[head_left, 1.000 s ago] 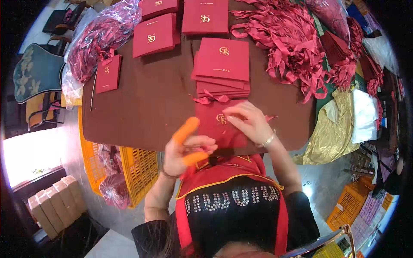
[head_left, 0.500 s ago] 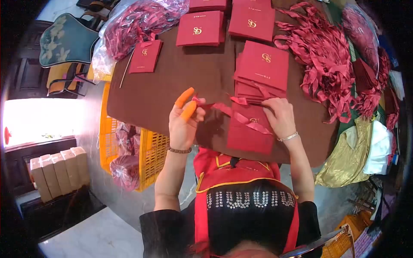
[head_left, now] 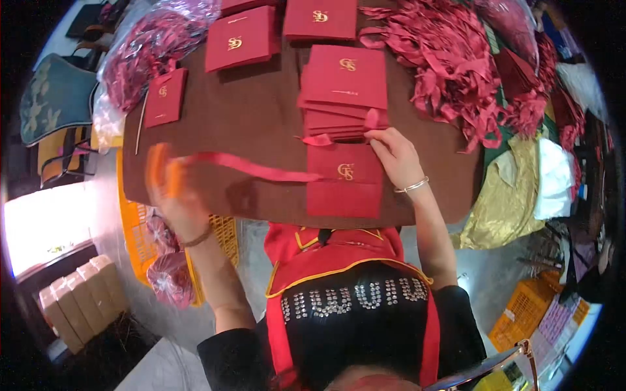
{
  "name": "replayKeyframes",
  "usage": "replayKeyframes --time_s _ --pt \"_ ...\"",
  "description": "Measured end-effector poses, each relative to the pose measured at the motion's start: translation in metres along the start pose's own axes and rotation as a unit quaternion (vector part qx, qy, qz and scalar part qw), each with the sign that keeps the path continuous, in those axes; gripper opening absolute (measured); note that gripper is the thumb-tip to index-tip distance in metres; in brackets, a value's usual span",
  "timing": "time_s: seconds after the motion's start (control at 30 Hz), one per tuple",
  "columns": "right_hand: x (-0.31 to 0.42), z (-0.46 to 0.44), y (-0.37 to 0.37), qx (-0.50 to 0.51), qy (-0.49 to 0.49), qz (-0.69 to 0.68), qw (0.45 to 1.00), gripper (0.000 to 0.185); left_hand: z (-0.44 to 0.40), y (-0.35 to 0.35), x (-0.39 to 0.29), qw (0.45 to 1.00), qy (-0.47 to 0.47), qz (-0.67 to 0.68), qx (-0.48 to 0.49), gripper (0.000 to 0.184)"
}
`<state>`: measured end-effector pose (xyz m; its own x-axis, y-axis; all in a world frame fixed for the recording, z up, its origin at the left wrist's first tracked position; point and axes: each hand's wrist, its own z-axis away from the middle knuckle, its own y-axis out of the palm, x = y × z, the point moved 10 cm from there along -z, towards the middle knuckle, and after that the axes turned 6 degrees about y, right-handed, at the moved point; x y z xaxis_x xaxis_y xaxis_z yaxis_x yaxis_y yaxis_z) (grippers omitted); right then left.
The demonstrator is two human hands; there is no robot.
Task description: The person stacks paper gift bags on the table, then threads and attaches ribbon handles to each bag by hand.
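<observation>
My left hand [head_left: 175, 192], blurred and wearing orange finger covers, is closed on one end of a red ribbon [head_left: 261, 171] over the left part of the table. The ribbon stretches right to a red card pouch [head_left: 344, 197] with a gold logo near the front edge. At the pouch's upper right corner, my right hand [head_left: 394, 153] pinches a short ribbon end beside the stack. Just behind lies a stack of red pouches [head_left: 345, 78]. A short ribbon piece [head_left: 317, 139] shows at the pouch's upper left.
More red pouches [head_left: 240, 39] lie at the back of the brown table [head_left: 228, 111]. A single pouch [head_left: 165, 98] and a thin stick [head_left: 140, 126] are at left. Loose ribbons [head_left: 450, 72] heap at right, near gold wrapping [head_left: 505, 195]. An orange crate [head_left: 225, 241] stands below.
My left hand has moved far left, drawing the ribbon out long. My right hand stays by the pouch's upper right corner. The camera view has shifted.
</observation>
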<state>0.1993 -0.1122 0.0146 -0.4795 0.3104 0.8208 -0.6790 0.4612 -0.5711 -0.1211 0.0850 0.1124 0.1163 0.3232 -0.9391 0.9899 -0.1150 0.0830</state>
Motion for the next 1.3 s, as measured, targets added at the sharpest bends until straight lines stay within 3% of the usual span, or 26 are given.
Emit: replayKeyframes --time_s 0.03,0.07,0.13,0.27,0.33,0.4,0.47,0.6,0.8,0.9,0.93,1.0,1.2,1.3 --pt "0.000 -0.001 -0.002 0.011 0.005 -0.011 1.000 0.017 -0.013 -0.018 -0.011 0.995 0.031 0.096 0.007 0.036" --pt "-0.002 -0.001 -0.003 0.009 0.008 -0.009 1.000 0.017 -0.021 -0.036 -0.031 0.995 0.091 0.026 -0.029 0.033" --pt "0.000 -0.003 0.002 0.023 0.008 -0.011 1.000 0.017 -0.021 -0.019 -0.044 0.995 0.092 0.048 0.010 0.027" --pt "0.002 -0.003 0.007 0.013 0.039 0.090 0.995 0.017 0.031 0.061 0.026 0.968 -0.118 -0.038 0.218 0.020" --pt "0.012 0.003 -0.002 -0.055 -0.019 0.129 0.990 0.017 0.077 0.098 0.064 0.900 -0.203 -0.170 0.346 0.022" --pt "0.007 0.008 0.000 -0.054 -0.033 0.112 0.992 0.017 0.104 0.123 0.076 0.920 -0.086 -0.141 0.355 0.026" --pt "0.007 0.010 0.000 -0.054 -0.049 0.091 0.993 0.017 0.115 0.136 0.068 0.901 0.047 -0.248 0.352 0.028" --pt "0.005 0.022 0.014 -0.018 -0.050 0.103 0.993 0.020 0.139 0.132 0.087 0.909 -0.056 -0.176 0.372 0.033" --pt "0.015 0.048 0.030 0.026 -0.035 0.115 0.992 0.024 0.153 0.102 0.103 0.879 -0.159 -0.217 0.394 0.032" --pt "0.018 0.058 0.032 0.047 -0.039 0.110 0.992 0.024 0.157 0.104 0.090 0.886 -0.080 -0.198 0.412 0.021" --pt "0.020 0.061 0.032 0.053 -0.047 0.107 0.992 0.024 0.164 0.105 0.087 0.870 -0.115 -0.204 0.434 0.020" --pt "0.016 0.064 0.036 0.095 -0.010 0.101 0.990 0.024 0.175 0.106 0.081 0.862 -0.083 -0.203 0.457 0.020" --pt "0.025 0.071 0.034 0.117 -0.022 0.094 0.988 0.024 0.182 0.102 0.082 0.852 -0.115 -0.193 0.474 0.021" --pt "0.017 0.071 0.031 0.135 -0.006 0.075 0.988 0.025 0.181 0.105 0.080 0.849 -0.088 -0.205 0.479 0.021"
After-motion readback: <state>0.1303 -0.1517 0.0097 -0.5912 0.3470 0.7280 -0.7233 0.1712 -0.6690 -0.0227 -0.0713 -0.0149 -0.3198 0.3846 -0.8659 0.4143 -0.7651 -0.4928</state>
